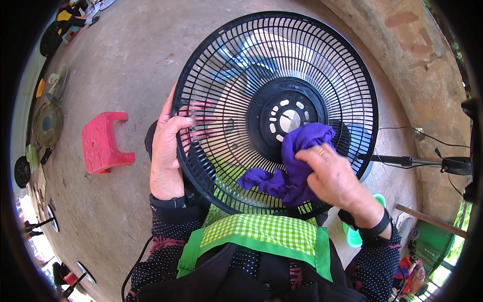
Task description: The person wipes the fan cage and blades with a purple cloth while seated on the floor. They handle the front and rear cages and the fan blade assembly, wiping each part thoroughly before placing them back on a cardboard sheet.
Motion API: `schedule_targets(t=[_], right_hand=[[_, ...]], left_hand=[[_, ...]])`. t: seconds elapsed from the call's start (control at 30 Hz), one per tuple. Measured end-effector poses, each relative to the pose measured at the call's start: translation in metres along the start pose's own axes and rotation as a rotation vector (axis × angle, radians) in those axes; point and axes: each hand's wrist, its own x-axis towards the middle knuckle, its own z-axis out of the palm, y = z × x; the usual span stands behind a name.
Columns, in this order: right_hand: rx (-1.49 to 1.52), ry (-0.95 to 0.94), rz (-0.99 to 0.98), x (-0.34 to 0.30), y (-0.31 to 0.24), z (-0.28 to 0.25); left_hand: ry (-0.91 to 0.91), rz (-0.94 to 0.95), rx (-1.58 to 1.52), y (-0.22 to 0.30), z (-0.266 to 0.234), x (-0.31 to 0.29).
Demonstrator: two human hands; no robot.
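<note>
A round black fan grille [260, 115] is tilted up in front of me, above my lap. My left hand [168, 146] is closed on its left rim, the thumb on the near side and the other fingers showing through the bars behind. My right hand [336, 177] grips a bunched purple cloth [304, 146] and presses it against the grille, just below and right of the hub. A loose end of the cloth trails left across the lower bars. Some shiny bluish shapes show through the upper bars, but I cannot make out what they are.
A pink plastic stool [100, 143] lies on its side on the concrete floor, left of me. To the right are a black fan pole [402, 161], thin cables and a pale green basin [354, 237]. Fan parts [48, 123] line the far left; a low wall [427, 80] curves along the right.
</note>
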Motion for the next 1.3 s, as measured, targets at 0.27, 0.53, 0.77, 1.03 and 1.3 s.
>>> schedule_targets(t=[0.27,0.53,0.77,1.03,1.3], right_hand=[[-0.038,0.451,0.098,0.088,0.030,-0.044],[-0.302,0.368,-0.170,0.105,-0.025,0.010],[-0.151,0.015,-0.366,0.040,-0.041,0.014],[0.655,0.424,-0.265,-0.037,0.002,-0.023],[1.532,0.951,0.336,-0.075,0.044,0.025]], left_hand=[[-0.002,-0.010,-0.042,-0.001,-0.001,0.002],[0.001,0.043,-0.059,-0.003,-0.001,0.000],[0.023,0.073,-0.061,0.003,-0.011,0.003],[0.227,0.220,-0.087,0.056,-0.058,0.036],[0.557,0.509,-0.205,0.091,-0.068,0.096]])
